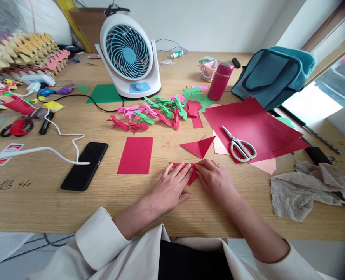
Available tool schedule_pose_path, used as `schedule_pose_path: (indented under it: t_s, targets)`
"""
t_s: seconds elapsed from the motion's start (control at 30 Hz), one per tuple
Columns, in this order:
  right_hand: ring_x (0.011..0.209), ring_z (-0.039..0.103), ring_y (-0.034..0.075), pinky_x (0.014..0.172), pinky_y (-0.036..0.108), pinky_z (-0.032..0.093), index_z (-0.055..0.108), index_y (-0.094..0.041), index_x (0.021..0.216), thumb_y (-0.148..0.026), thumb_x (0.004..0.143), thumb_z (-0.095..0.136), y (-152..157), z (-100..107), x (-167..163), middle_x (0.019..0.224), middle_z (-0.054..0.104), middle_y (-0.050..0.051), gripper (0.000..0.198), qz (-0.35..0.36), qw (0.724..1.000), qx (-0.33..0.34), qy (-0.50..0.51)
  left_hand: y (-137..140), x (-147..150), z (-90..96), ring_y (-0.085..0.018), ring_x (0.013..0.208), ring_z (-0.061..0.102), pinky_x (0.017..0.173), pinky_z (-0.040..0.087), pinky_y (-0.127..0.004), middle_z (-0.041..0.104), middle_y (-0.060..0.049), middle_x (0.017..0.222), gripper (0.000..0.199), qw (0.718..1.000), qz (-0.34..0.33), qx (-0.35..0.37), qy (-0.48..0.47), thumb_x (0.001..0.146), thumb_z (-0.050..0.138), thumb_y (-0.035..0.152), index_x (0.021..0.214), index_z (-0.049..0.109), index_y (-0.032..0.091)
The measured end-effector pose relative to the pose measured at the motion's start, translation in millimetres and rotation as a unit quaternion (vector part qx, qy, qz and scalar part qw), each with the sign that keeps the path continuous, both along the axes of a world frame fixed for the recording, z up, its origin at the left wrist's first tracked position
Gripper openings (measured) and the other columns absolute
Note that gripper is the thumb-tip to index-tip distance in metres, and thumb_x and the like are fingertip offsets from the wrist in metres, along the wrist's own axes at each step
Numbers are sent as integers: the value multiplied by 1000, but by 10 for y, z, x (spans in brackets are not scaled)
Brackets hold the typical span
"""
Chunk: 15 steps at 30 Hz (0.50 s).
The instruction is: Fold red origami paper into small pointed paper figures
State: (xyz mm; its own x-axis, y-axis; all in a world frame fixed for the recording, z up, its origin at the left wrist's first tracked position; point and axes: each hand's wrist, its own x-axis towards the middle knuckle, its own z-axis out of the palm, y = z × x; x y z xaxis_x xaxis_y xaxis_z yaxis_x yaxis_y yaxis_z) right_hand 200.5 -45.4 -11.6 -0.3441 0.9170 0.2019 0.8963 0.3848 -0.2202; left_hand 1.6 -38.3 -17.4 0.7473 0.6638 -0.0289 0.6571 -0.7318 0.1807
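A folded piece of red paper [193, 178] lies on the wooden table in front of me, partly hidden by my hands. My left hand [172, 182] rests flat on it with the fingers stretched out. At the paper's right end, the fingers of my right hand [216, 179] are pinched together on its edge. Just beyond my hands sits a second red paper [200, 147] folded into a triangle. To the left lies a flat stack of red rectangular paper [135, 155].
White-handled scissors [240, 146] lie on large red sheets [265, 124] at right. Folded paper figures [149, 112] cluster before a fan [128, 58]. A phone [85, 166] with a white cable is at left; a red bottle [220, 81], teal bag [273, 77] and cloth [312, 190] are at right.
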Motion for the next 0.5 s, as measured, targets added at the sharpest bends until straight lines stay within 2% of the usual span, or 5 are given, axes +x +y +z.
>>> schedule_pose_path:
  t_s: [0.13,0.23,0.33,0.5]
  targets:
    - [95,59,24,85,36,49,66,-15,108,-20,96,47,-49,39,-56,108,65,12,22,-16,998,-14,-59,5,-8,-21,-30,147,23,117,20,-53,29,-12,159,71,1000,-4,-9,12,94,44,54,150,31,12]
    - [104,59,29,89,40,50,61,-10,120,-23,93,53,-124,46,-112,122,62,17,31,-32,995,-20,-96,3,-37,-43,-31,148,20,116,19,-56,25,-12,160,74,1000,-13,-7,17,94,41,57,152,26,15]
    - [126,49,32,103,42,44,53,-4,132,-27,94,51,-217,-6,-135,138,54,21,45,-32,994,-10,-103,-4,-59,-66,-32,149,17,115,18,-60,23,-11,161,73,1000,-21,0,21,94,39,60,153,25,20]
    - [140,37,34,112,48,35,43,-6,144,-33,97,46,-346,-116,-60,153,37,22,54,-22,994,-7,-103,-6,-60,-39,-34,149,15,114,16,-64,22,-11,162,72,999,-28,-1,28,92,41,62,152,26,26]
